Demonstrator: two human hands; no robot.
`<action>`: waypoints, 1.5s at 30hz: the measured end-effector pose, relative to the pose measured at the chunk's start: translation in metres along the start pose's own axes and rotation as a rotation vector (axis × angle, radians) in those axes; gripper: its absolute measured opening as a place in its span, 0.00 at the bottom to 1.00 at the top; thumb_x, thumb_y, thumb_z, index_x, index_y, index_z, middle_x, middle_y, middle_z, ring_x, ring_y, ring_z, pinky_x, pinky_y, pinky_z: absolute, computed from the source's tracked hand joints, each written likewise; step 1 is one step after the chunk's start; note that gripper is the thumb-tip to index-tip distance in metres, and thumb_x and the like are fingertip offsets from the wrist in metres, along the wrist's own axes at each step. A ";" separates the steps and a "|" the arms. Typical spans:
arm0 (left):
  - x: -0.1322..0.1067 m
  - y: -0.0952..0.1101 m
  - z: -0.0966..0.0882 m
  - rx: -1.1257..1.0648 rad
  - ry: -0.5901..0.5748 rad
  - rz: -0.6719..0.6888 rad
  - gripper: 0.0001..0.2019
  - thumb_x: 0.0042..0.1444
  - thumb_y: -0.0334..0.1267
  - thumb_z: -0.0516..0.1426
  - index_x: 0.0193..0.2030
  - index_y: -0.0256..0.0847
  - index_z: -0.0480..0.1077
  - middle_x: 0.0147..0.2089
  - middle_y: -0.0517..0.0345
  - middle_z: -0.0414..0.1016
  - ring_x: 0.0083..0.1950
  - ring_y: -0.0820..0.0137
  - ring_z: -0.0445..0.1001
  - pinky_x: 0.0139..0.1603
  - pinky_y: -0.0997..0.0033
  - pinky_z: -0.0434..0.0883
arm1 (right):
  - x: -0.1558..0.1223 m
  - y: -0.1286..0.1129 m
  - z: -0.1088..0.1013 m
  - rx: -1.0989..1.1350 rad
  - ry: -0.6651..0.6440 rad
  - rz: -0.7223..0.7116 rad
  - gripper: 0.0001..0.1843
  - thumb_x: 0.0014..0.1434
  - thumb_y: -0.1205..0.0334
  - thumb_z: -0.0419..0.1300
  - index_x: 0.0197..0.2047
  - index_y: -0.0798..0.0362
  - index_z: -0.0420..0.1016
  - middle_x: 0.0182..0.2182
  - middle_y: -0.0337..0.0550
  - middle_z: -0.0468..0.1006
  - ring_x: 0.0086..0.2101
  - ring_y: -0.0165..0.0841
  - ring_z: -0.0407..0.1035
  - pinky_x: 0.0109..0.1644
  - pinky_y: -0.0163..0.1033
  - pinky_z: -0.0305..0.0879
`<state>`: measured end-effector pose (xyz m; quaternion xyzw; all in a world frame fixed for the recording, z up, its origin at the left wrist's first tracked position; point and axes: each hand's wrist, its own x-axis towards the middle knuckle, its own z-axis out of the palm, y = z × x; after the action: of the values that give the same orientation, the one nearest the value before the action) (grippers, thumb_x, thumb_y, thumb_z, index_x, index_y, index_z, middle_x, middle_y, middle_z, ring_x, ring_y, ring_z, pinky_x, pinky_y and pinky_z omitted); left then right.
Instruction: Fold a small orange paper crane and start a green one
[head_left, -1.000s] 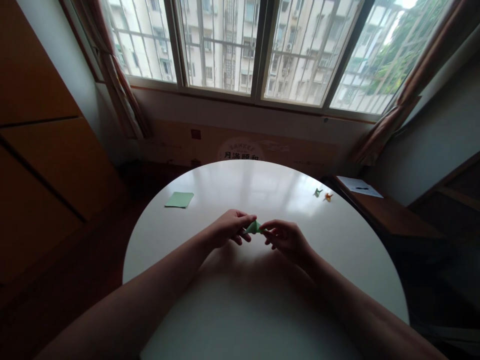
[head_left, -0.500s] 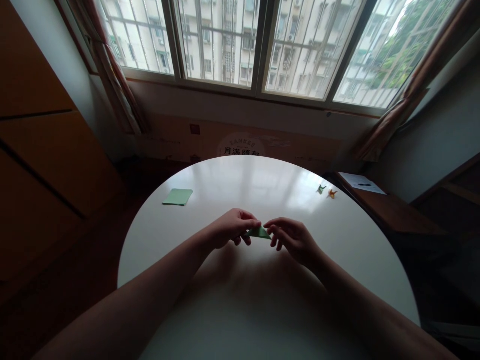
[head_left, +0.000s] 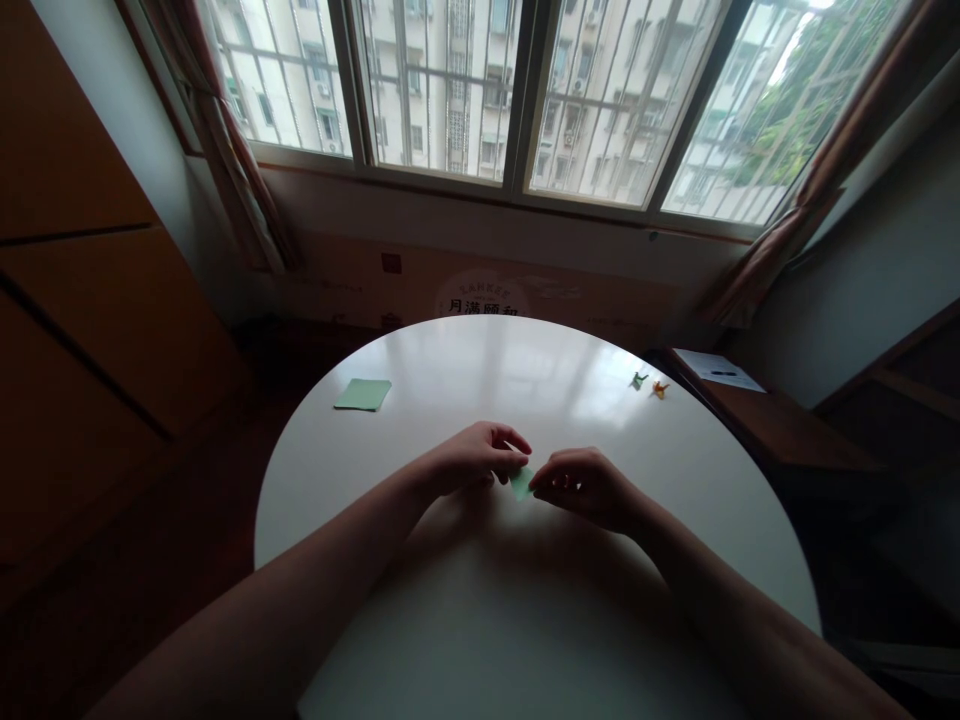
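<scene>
A small folded piece of green paper is held between my two hands, over the middle of a white round table. My left hand pinches its upper left side between thumb and fingers. On the right edge, the fingertips of my right hand are closed on the same paper. The fingers cover part of it, so its full outline is hidden.
A stack of green square paper lies at the table's back left. At the back right stand a green folded paper figure and an orange one. Beyond the edge, a white sheet rests on a brown surface.
The green paper has turned from a flat-based triangle to a lighter face pointing downward. My right hand has closed from loosely spread fingers onto its right edge. The view has shifted slightly.
</scene>
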<state>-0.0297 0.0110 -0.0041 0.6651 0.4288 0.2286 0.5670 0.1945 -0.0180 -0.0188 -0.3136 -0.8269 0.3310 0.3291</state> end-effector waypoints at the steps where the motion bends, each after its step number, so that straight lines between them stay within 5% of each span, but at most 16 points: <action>1: 0.002 -0.002 0.001 0.022 0.020 0.018 0.18 0.55 0.45 0.62 0.48 0.35 0.75 0.34 0.52 0.79 0.32 0.69 0.76 0.27 0.74 0.68 | 0.000 0.000 -0.001 -0.037 -0.008 -0.014 0.06 0.59 0.60 0.68 0.36 0.53 0.84 0.26 0.41 0.78 0.25 0.28 0.68 0.30 0.33 0.64; 10: 0.005 0.000 -0.004 0.489 0.260 0.310 0.09 0.58 0.36 0.60 0.41 0.40 0.80 0.43 0.51 0.81 0.43 0.62 0.77 0.47 0.63 0.71 | -0.003 0.005 -0.006 -0.307 -0.058 -0.056 0.04 0.57 0.66 0.68 0.36 0.49 0.84 0.39 0.45 0.80 0.37 0.35 0.74 0.42 0.38 0.69; 18: 0.004 -0.001 0.003 0.852 0.075 0.444 0.09 0.56 0.31 0.61 0.41 0.44 0.82 0.47 0.54 0.82 0.48 0.63 0.77 0.51 0.67 0.70 | 0.004 0.006 -0.013 -0.117 -0.181 0.034 0.06 0.59 0.64 0.67 0.40 0.51 0.84 0.39 0.44 0.81 0.35 0.33 0.75 0.41 0.35 0.70; 23: -0.019 0.037 -0.006 1.093 -0.019 0.390 0.10 0.51 0.24 0.60 0.36 0.39 0.81 0.40 0.49 0.82 0.41 0.62 0.79 0.41 0.68 0.72 | 0.015 0.010 -0.024 -0.046 -0.305 0.070 0.07 0.57 0.66 0.67 0.40 0.53 0.84 0.40 0.45 0.81 0.35 0.32 0.74 0.39 0.34 0.69; 26: -0.045 0.065 0.014 1.228 -0.052 0.316 0.08 0.46 0.21 0.59 0.28 0.34 0.79 0.28 0.49 0.78 0.29 0.62 0.76 0.31 0.66 0.69 | 0.023 0.014 -0.028 -0.044 -0.363 0.066 0.06 0.57 0.63 0.68 0.38 0.52 0.85 0.39 0.44 0.81 0.33 0.31 0.73 0.37 0.33 0.68; 28: -0.062 0.071 0.042 1.427 -0.188 0.263 0.07 0.46 0.24 0.62 0.31 0.36 0.80 0.31 0.48 0.79 0.30 0.61 0.76 0.31 0.65 0.70 | 0.027 0.016 -0.029 -0.043 -0.393 0.059 0.05 0.56 0.63 0.68 0.37 0.51 0.86 0.37 0.43 0.81 0.32 0.30 0.72 0.37 0.33 0.68; 31: -0.077 0.054 0.090 1.589 -0.225 0.354 0.10 0.54 0.32 0.61 0.41 0.32 0.82 0.41 0.36 0.80 0.40 0.51 0.77 0.33 0.58 0.72 | 0.031 0.016 -0.031 -0.060 -0.428 0.059 0.05 0.57 0.63 0.68 0.36 0.53 0.86 0.36 0.43 0.80 0.30 0.28 0.71 0.36 0.33 0.67; 34: -0.075 0.019 0.120 1.529 -0.102 0.552 0.19 0.65 0.38 0.51 0.52 0.29 0.78 0.53 0.30 0.78 0.51 0.47 0.77 0.39 0.55 0.74 | 0.031 0.012 -0.034 -0.121 -0.477 0.069 0.06 0.60 0.63 0.66 0.38 0.53 0.86 0.37 0.44 0.80 0.29 0.27 0.70 0.34 0.32 0.65; 40: -0.063 -0.014 0.114 1.510 0.286 0.770 0.23 0.67 0.43 0.49 0.54 0.30 0.78 0.54 0.38 0.80 0.55 0.45 0.76 0.49 0.47 0.72 | 0.029 0.008 -0.036 -0.180 -0.450 0.075 0.06 0.63 0.62 0.64 0.39 0.52 0.84 0.38 0.42 0.79 0.30 0.28 0.70 0.35 0.33 0.64; 45: -0.059 -0.029 0.113 1.440 0.381 0.733 0.16 0.65 0.41 0.54 0.52 0.42 0.78 0.54 0.42 0.80 0.57 0.46 0.76 0.49 0.46 0.71 | 0.029 0.007 -0.034 -0.206 -0.450 0.095 0.05 0.65 0.62 0.62 0.40 0.51 0.80 0.38 0.42 0.79 0.35 0.31 0.72 0.40 0.34 0.65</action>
<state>0.0196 -0.1011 -0.0497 0.9128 0.3152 0.1773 -0.1901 0.2049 0.0193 0.0044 -0.3024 -0.8930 0.3217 0.0870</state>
